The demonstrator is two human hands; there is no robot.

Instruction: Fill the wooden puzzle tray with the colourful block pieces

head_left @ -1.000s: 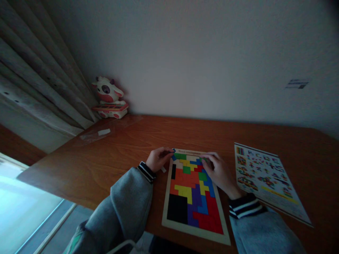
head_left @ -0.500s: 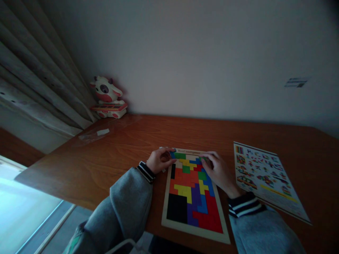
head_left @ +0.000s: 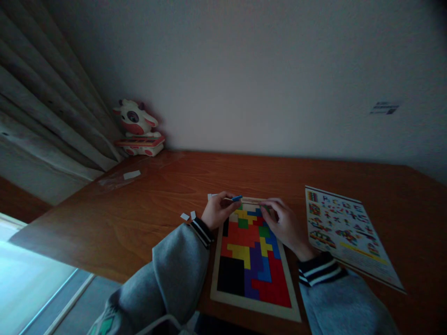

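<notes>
A wooden tray puzzle (head_left: 256,308) lies on the table, filled with coloured block-shaped pieces such as a purple piece (head_left: 256,265) and a large red area (head_left: 277,284). Over its top left corner, my left hand (head_left: 219,210) pinches a blue puzzle piece (head_left: 237,198), raised and tilted above the tray. My right hand (head_left: 284,225) rests at the tray's upper right, thumb and fingers closed around a bit of a green puzzle piece (head_left: 267,208), mostly hidden by the fingers. A black area (head_left: 231,275) fills the lower left of the tray.
Two small white pieces (head_left: 185,216) lie left of my left wrist. A printed pattern sheet (head_left: 349,232) is to the right of the tray. At the back left stand a cow toy (head_left: 139,130) and a clear plastic wrapper (head_left: 118,180), near the curtain (head_left: 52,107).
My left hand has lifted the blue piece from the tray's top left corner and moved slightly right. The small white pieces have come into view. My right hand stays nearly in place.
</notes>
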